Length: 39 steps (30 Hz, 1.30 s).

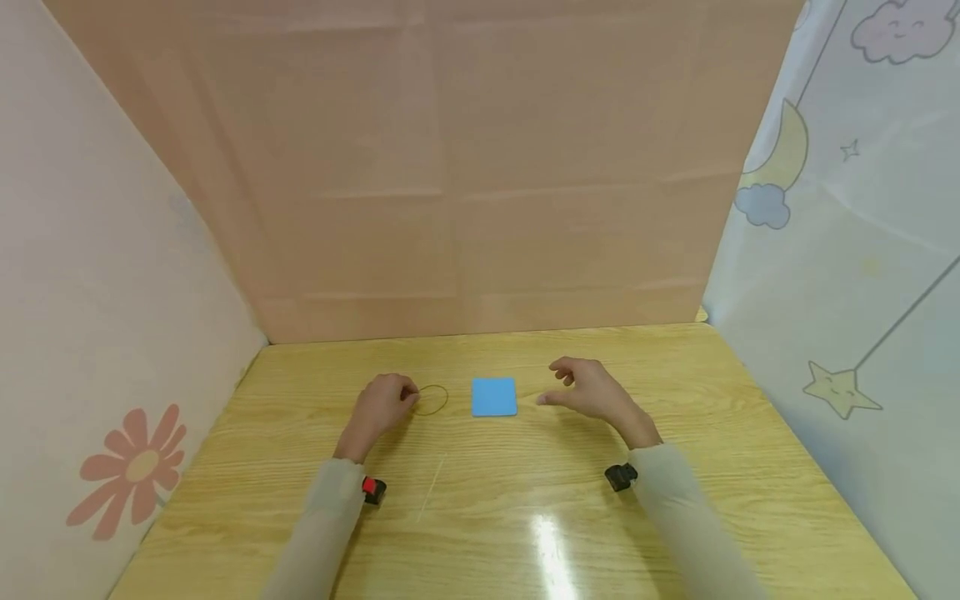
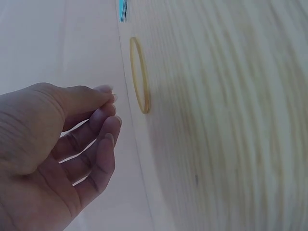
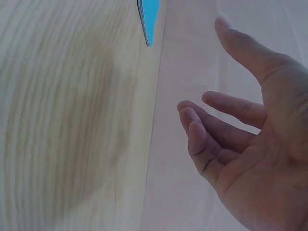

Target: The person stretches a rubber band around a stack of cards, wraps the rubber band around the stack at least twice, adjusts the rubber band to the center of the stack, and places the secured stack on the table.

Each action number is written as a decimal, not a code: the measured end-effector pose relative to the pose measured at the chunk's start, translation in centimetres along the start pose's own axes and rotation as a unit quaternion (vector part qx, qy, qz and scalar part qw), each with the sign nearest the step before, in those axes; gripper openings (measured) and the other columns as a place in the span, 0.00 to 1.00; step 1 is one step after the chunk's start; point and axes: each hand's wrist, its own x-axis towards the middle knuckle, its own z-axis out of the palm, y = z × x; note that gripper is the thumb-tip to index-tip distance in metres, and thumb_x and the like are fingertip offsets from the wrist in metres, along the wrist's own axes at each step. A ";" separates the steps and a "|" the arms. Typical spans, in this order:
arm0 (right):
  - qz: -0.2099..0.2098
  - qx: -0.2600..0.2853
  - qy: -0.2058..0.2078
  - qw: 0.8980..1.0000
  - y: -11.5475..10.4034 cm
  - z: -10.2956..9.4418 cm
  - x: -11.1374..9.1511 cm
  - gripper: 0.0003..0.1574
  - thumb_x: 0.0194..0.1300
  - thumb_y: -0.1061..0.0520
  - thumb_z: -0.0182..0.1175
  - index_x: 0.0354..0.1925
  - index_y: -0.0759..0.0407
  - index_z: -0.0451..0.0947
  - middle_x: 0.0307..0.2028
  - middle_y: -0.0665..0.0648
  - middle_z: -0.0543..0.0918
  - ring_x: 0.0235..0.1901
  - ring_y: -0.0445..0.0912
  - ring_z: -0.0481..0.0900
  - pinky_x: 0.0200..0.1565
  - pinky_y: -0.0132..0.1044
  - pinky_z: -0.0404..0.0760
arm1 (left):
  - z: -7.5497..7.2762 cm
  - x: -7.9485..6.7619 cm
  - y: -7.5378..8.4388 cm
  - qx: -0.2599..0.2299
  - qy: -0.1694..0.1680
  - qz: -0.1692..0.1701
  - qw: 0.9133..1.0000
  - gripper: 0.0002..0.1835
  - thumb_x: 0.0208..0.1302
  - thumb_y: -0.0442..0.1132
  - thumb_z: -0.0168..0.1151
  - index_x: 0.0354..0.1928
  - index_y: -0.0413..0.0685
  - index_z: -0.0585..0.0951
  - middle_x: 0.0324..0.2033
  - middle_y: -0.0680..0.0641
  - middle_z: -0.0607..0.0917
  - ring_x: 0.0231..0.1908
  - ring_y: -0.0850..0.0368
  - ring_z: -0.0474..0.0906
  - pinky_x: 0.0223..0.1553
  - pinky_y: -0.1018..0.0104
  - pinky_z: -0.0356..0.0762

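A thin yellow rubber band [image 2: 147, 103] lies in a loop on the table, left of a square blue stack [image 1: 494, 397] of thin layers. My left hand [image 1: 384, 402] is right beside the band. In the left wrist view, that hand's thumb and index fingertips come together with nothing between them, and the band is apart from them. On the other side of the blue stack is my right hand [image 1: 592, 390], thumb spread away from loosely bent fingers, holding nothing. Only a corner of the stack shows at the top of the right wrist view.
The wooden table [image 1: 480, 517] meets a tan cloth backdrop [image 1: 480, 167] at its far edge. Patterned cloth walls stand at the left [image 1: 90, 292] and the right [image 1: 862, 275]. A small black device [image 1: 620, 477] sits at the right wrist.
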 end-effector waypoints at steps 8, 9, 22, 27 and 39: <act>-0.001 0.021 -0.013 1.000 -0.6 1.8 0.8 0.44 0.58 0.39 0.70 0.65 0.60 0.72 0.60 0.63 0.78 0.59 0.58 0.75 0.55 0.54 0.79 | 0.7 0.2 -0.2 -0.010 0.007 0.001 1.000 0.05 0.66 0.40 0.65 0.38 0.50 0.88 0.32 0.52 0.88 0.31 0.61 0.80 0.33 0.64 0.81; -0.002 0.020 -0.014 1.000 -0.7 2.0 0.8 0.44 0.58 0.40 0.70 0.65 0.60 0.72 0.60 0.63 0.78 0.59 0.58 0.75 0.56 0.55 0.79 | 0.7 0.2 -0.2 -0.010 0.008 0.000 1.000 0.05 0.66 0.40 0.65 0.38 0.50 0.88 0.32 0.52 0.88 0.31 0.61 0.81 0.33 0.63 0.81; -0.007 0.006 -0.034 0.999 -1.3 4.2 2.3 0.52 0.56 0.38 0.72 0.70 0.61 0.65 0.67 0.61 0.73 0.67 0.58 0.71 0.65 0.56 0.73 | 0.9 0.3 0.0 0.014 -0.014 0.011 1.000 0.19 0.68 0.43 0.62 0.56 0.41 0.81 0.53 0.41 0.85 0.56 0.41 0.80 0.57 0.45 0.79; -0.016 -0.017 -0.055 0.998 -1.9 5.6 2.8 0.56 0.56 0.38 0.71 0.73 0.60 0.61 0.70 0.59 0.69 0.70 0.55 0.68 0.69 0.53 0.70 | 1.1 0.5 -0.3 0.014 -0.040 0.028 0.999 0.16 0.70 0.41 0.59 0.52 0.38 0.81 0.51 0.40 0.85 0.55 0.41 0.80 0.60 0.45 0.76; -0.039 -0.093 -0.068 0.993 -2.1 6.7 3.6 0.55 0.60 0.37 0.67 0.74 0.62 0.58 0.70 0.61 0.68 0.67 0.56 0.71 0.66 0.50 0.74 | 1.6 0.7 0.1 -0.008 -0.063 0.031 0.998 0.24 0.71 0.43 0.57 0.65 0.38 0.74 0.66 0.37 0.74 0.69 0.36 0.66 0.70 0.42 0.64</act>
